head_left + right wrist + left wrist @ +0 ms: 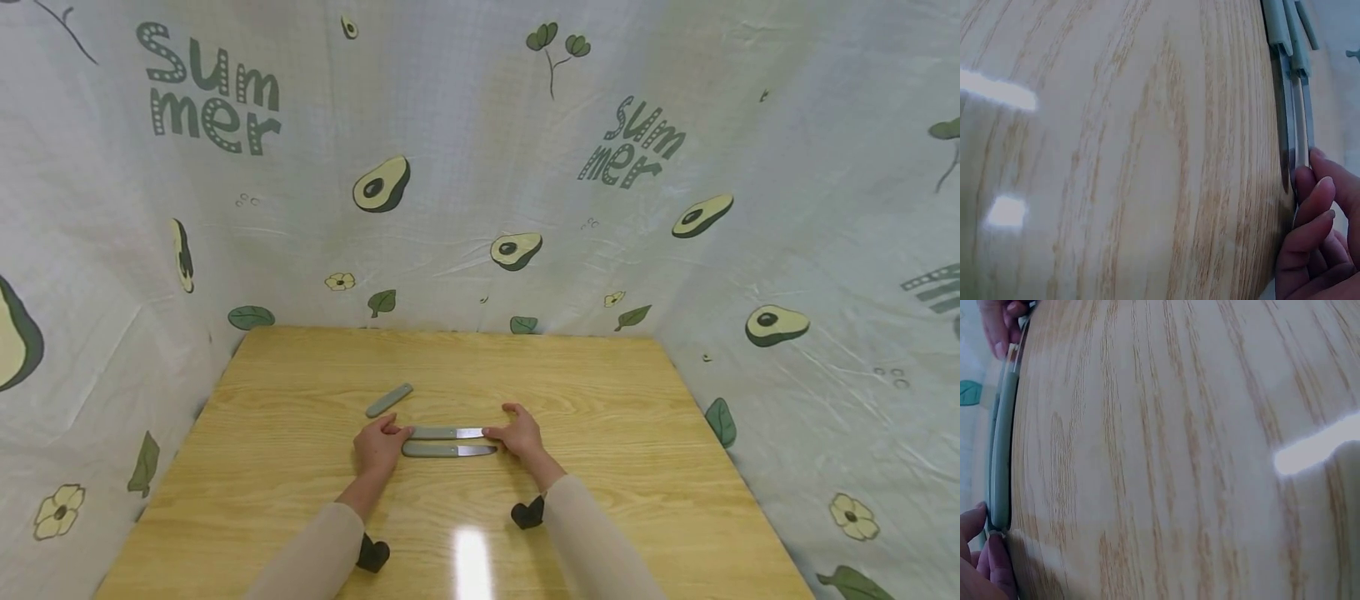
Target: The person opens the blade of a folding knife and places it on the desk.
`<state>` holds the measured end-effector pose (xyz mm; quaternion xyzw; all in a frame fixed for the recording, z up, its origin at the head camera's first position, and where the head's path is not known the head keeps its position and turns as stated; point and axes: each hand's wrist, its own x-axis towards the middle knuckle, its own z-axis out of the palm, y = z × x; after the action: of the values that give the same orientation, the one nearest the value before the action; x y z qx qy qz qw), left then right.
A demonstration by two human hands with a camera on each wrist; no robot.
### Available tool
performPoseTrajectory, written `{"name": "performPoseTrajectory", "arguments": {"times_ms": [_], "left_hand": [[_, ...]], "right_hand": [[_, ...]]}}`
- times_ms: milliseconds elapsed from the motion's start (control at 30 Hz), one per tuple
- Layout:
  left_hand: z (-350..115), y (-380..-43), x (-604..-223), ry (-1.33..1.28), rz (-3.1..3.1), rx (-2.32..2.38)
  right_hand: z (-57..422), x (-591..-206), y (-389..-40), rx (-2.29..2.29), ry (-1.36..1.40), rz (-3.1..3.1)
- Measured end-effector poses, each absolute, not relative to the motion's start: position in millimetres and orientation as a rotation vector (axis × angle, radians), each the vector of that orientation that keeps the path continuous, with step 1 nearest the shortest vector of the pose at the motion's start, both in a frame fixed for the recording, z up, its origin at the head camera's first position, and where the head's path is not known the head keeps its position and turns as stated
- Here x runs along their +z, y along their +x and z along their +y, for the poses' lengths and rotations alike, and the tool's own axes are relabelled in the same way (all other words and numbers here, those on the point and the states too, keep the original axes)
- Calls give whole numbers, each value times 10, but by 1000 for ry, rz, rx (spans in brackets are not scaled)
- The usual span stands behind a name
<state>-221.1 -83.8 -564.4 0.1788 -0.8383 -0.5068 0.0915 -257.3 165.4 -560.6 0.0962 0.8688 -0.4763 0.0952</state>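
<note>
Two knives with grey-green handles lie side by side in the head view, blades to the right. My left hand (378, 447) pinches the handle end of the far knife (433, 433). At its other end, my right hand (522, 433) holds the blade tip between thumb and finger. The near knife (430, 451) lies just in front, its handle (1002, 450) large in the left wrist view. In the right wrist view the far knife's blade (1309, 112) runs down to the right fingertips (1317, 155), beside the near knife's blade (1286, 112).
Behind the left hand, a short grey-green handle-shaped piece (389, 401) lies slanted on the wooden table (600, 392), with no blade showing. A pale cloth (450, 108) printed with avocados hangs around the table's back and sides. A bright reflection shows near the front.
</note>
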Motion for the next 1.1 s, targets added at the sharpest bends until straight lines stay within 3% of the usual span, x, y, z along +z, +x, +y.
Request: {"name": "performPoseTrajectory", "arguments": {"times_ms": [1100], "left_hand": [[-1019, -2252, -5585, 619, -2325, -1448]], "right_hand": [[1546, -5542, -2696, -1564, 383, 2643]]}}
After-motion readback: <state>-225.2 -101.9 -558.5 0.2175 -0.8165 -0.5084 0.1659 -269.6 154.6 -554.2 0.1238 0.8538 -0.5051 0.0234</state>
